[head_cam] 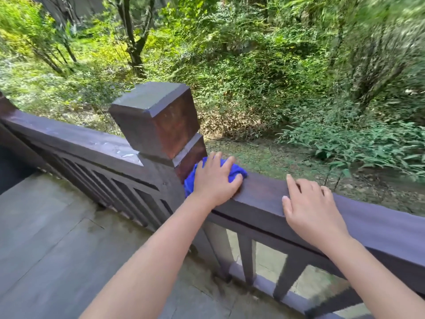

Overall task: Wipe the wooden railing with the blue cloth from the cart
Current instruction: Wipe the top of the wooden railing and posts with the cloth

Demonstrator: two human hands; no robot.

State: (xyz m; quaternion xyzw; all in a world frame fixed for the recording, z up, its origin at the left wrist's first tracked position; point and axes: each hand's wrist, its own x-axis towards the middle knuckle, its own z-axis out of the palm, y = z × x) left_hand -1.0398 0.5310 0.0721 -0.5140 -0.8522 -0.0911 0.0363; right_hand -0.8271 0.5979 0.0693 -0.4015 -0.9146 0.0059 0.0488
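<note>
We press our left hand (215, 180) flat on the crumpled blue cloth (236, 170) atop the dark wooden railing (259, 194), just right of the square post (156, 118); right hand (310, 208) rests open on the railing, further right.

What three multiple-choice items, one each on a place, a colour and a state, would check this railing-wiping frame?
1. Where does the cloth lie?
A. On the top rail, against the foot of the square post
B. On top of the post cap
C. On the paved floor

2. What colour is the cloth?
A. Green
B. White
C. Blue

3. What is the right hand doing?
A. Gripping a second cloth
B. Resting empty on the rail, fingers spread
C. Hanging clear of the rail

Answers:
1 A: the left hand presses it onto the rail beside the post.
2 C: bright blue shows around the fingers.
3 B: the palm lies flat on the wood with nothing under it.
</note>
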